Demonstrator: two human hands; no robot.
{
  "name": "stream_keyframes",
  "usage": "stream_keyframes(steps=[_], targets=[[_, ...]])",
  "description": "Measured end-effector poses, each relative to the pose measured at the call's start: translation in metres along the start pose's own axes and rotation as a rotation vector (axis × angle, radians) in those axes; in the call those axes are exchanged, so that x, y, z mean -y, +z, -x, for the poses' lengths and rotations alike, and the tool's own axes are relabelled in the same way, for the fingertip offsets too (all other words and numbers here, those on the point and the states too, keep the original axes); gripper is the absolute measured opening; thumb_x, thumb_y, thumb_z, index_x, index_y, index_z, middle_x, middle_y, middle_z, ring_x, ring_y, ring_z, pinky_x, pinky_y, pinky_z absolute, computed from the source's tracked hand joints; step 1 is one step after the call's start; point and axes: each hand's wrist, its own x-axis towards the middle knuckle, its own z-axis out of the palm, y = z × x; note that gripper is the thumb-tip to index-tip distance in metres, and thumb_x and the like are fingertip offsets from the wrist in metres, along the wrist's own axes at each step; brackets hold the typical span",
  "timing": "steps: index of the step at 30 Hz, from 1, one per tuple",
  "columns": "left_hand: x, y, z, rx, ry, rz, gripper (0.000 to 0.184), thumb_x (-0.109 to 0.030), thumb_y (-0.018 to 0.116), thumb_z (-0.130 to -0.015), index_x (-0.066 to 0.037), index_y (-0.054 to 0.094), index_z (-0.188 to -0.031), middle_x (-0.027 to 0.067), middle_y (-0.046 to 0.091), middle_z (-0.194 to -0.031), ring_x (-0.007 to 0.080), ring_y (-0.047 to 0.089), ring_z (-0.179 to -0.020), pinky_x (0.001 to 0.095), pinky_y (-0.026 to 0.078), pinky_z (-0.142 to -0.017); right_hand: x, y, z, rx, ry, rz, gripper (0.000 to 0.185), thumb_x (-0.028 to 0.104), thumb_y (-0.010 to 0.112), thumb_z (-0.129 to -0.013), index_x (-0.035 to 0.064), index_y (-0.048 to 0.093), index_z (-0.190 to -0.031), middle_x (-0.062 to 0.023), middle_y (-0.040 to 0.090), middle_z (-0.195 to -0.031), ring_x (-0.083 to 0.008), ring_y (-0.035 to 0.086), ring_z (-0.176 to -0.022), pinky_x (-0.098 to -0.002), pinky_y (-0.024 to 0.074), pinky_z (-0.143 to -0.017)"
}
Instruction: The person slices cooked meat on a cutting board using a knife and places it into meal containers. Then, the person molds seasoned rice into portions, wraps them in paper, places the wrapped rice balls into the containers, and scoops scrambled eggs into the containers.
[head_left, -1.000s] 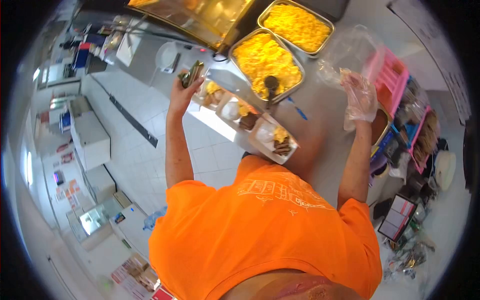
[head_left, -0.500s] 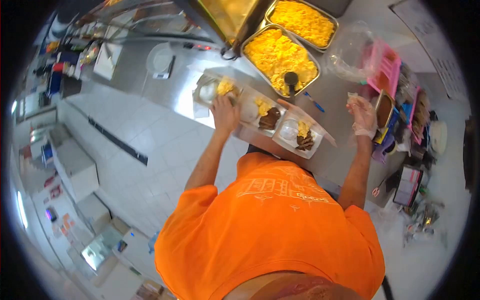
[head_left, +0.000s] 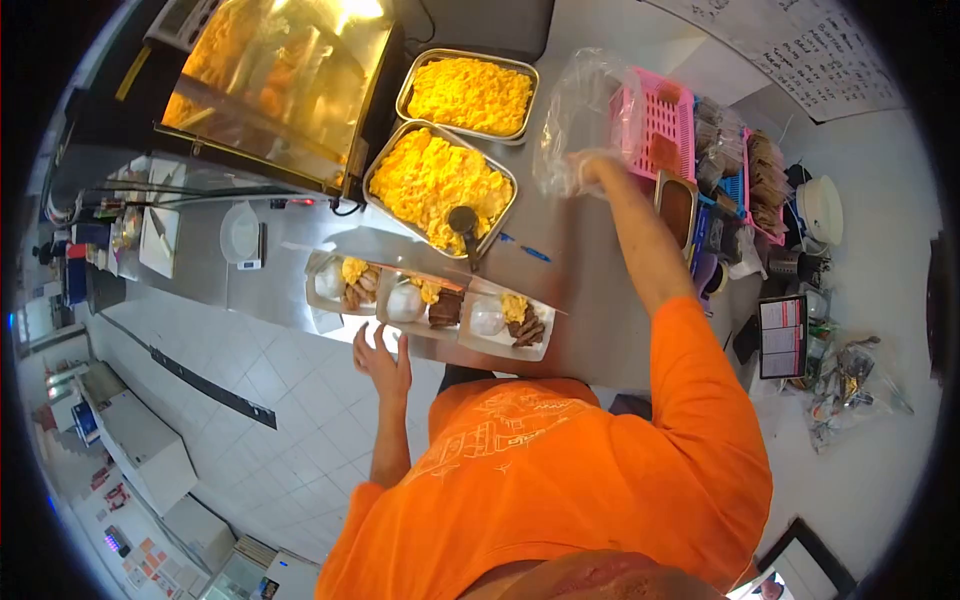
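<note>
Three open food boxes stand in a row along the counter's front edge: the left box [head_left: 318, 300], the middle box [head_left: 418, 324] and the right box [head_left: 505, 348]. Each holds a white wrapped-looking mound, yellow scrambled egg and brown meat. My left hand [head_left: 383, 362] is bare and open, fingers apart, just below the left and middle boxes. Reaching to the far side, my right hand [head_left: 584, 172], in a clear plastic glove, is at a clear plastic bag [head_left: 585, 105]. Its fingers blend into the plastic, so I cannot tell whether they grip it.
Two metal pans, a near pan [head_left: 505, 212] and a far pan [head_left: 532, 75], hold scrambled egg; a dark-handled scoop [head_left: 463, 222] rests in the near one. A blue pen [head_left: 527, 248], pink basket [head_left: 672, 105], sauce-filled metal container [head_left: 676, 208] and glass warmer [head_left: 280, 90] stand around.
My right hand has moved from beside the metal container to the clear bag. My left hand has drawn back from the left box, and the view has turned to the right.
</note>
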Motion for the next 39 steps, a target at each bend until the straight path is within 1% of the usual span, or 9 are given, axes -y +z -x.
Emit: stream_keyframes(steps=[2,5,12,15,21,25,29,34,39], targets=[[0.0,-0.001,0.023,-0.025,-0.068,0.007,0.044,-0.037,0.062,-0.091,-0.009,0.058,-0.125,0.015,0.038,-0.142,0.0347,0.029,-0.135,0.0546,0.019,-0.108,0.045,-0.014,0.066,0.042,0.186,0.146,0.043,0.019,0.069,-0.077,0.0182,0.065,-0.121,-0.0097,0.063,-0.129,-0.027,0.056,-0.122,-0.0478,0.0389,-0.106],[-0.015,-0.001,0.04,-0.121,-0.121,0.061,0.033,-0.028,0.062,-0.092,-0.01,0.059,-0.12,0.0133,0.042,-0.138,0.0329,0.033,-0.131,0.053,0.023,-0.105,0.008,0.062,0.046,-0.477,0.091,0.083,0.037,0.027,0.062,-0.086,0.0166,0.064,-0.121,-0.0105,0.065,-0.123,-0.032,0.06,-0.114,-0.0501,0.0316,-0.111],[-0.081,-0.026,-0.025,-0.347,0.482,0.427,0.021,-0.011,0.059,-0.091,-0.002,0.058,-0.11,0.0159,0.05,-0.123,0.032,0.046,-0.117,0.0456,0.035,-0.101,-0.018,0.001,0.132,-1.184,-0.099,-0.057,0.024,0.014,0.058,-0.081,0.0145,0.066,-0.103,-0.0063,0.065,-0.104,-0.0274,0.058,-0.105,-0.0454,0.0339,-0.104],[-0.142,-0.047,-0.048,-0.155,0.812,0.805,0.019,-0.012,0.057,-0.094,0.001,0.054,-0.107,0.0165,0.053,-0.11,0.0299,0.054,-0.102,0.043,0.043,-0.094,0.036,-0.047,0.288,-1.349,-0.19,-0.05,0.025,0.014,0.062,-0.076,0.0129,0.065,-0.101,-0.0054,0.065,-0.104,-0.0265,0.058,-0.107,-0.0477,0.0366,-0.101],[-0.191,-0.043,-0.015,0.546,1.367,1.196,0.022,-0.017,0.058,-0.093,0.0,0.055,-0.105,0.0153,0.061,-0.095,0.027,0.059,-0.082,0.0378,0.046,-0.077,0.145,0.132,0.502,-1.61,0.645,-0.147,0.021,0.012,0.064,-0.073,0.0101,0.063,-0.094,-0.0082,0.063,-0.095,-0.0316,0.059,-0.094,-0.0473,0.0428,-0.09],[-0.152,-0.032,0.029,1.011,1.376,0.98,0.017,-0.011,0.055,-0.093,0.001,0.056,-0.105,0.0141,0.061,-0.092,0.0233,0.058,-0.082,0.0353,0.046,-0.077,0.225,0.289,0.545,-1.535,1.341,-0.306,0.018,0.008,0.064,-0.072,0.0086,0.062,-0.09,-0.0108,0.061,-0.089,-0.0347,0.057,-0.088,-0.0459,0.0464,-0.082],[-0.086,-0.017,0.066,1.333,1.285,0.573,0.012,-0.009,0.055,-0.094,0.001,0.058,-0.099,0.0116,0.06,-0.091,0.0203,0.059,-0.083,0.0334,0.048,-0.078,0.264,0.449,0.497,-1.391,1.587,-0.524,0.013,0.007,0.06,-0.07,0.0063,0.062,-0.082,-0.0161,0.061,-0.087,-0.0376,0.059,-0.086,-0.0486,0.0464,-0.074],[-0.007,0.012,0.084,1.547,0.948,0.221,0.013,-0.01,0.054,-0.097,-0.001,0.056,-0.106,0.0084,0.061,-0.094,0.0166,0.059,-0.087,0.0292,0.048,-0.079,0.226,0.567,0.342,-0.93,1.514,-0.96,0.022,0.003,0.058,-0.076,0.0071,0.064,-0.097,-0.0154,0.065,-0.099,-0.0375,0.058,-0.094,-0.0464,0.0459,-0.089],[0.046,0.057,0.097,1.448,0.718,-0.001,0.019,-0.016,0.053,-0.1,-0.002,0.055,-0.114,0.0058,0.06,-0.103,0.0149,0.059,-0.092,0.0285,0.047,-0.082,0.208,0.574,0.193,-0.854,1.033,-1.263,0.043,0.014,0.055,-0.087,0.0147,0.057,-0.129,-0.0156,0.054,-0.133,-0.0332,0.045,-0.129,-0.0493,0.0325,-0.109]])
